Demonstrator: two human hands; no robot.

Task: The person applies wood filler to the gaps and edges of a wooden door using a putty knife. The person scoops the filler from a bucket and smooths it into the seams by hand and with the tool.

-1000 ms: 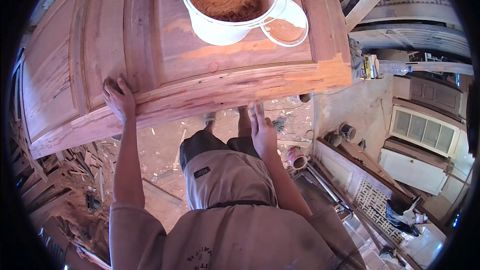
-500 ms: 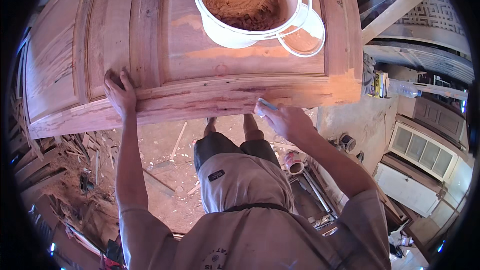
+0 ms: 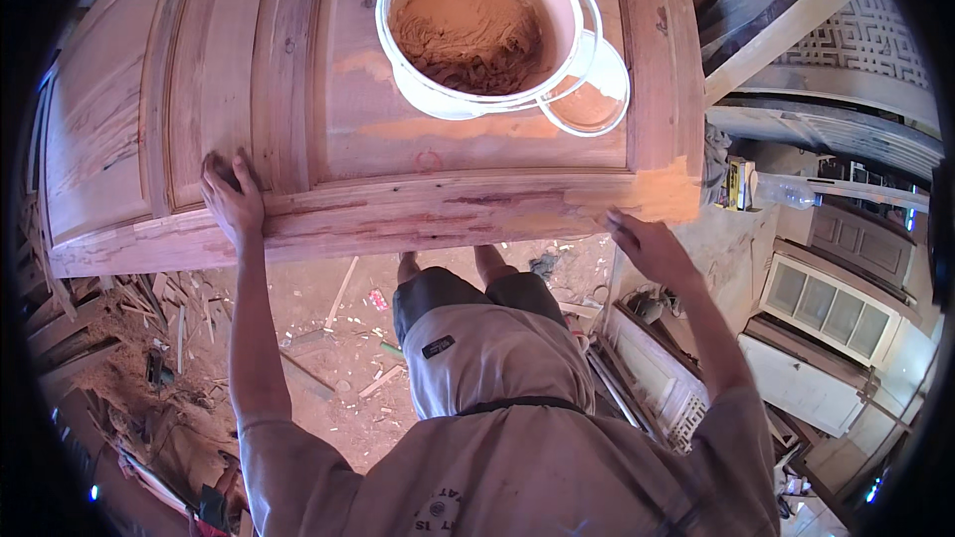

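Note:
A panelled wooden door (image 3: 477,154) lies across in front of me, its near edge streaked with reddish grain and smeared with orange-brown filler (image 3: 662,191) at the right. My left hand (image 3: 235,201) rests on the near edge at the left, fingers apart on the wood. At the right end of that edge is my right hand (image 3: 652,251), fingers closed; the thin flat scraper seen in it a moment ago is now hidden. On the door stands a white bucket (image 3: 438,99) of brown filler paste (image 3: 468,25). Beside the bucket, a white lid (image 3: 587,129) has filler on it.
Wood scraps (image 3: 184,323) and shavings litter the floor at left. A plastic bottle (image 3: 786,191) lies beyond the door's right end. A white-framed glazed panel (image 3: 836,300) and a white board (image 3: 801,378) lean at the right. A pale plank (image 3: 776,40) slants at far right.
My right hand has moved right along the near edge, and the scraper has gone out of sight. My left hand stays on the wood. The view has shifted slightly.

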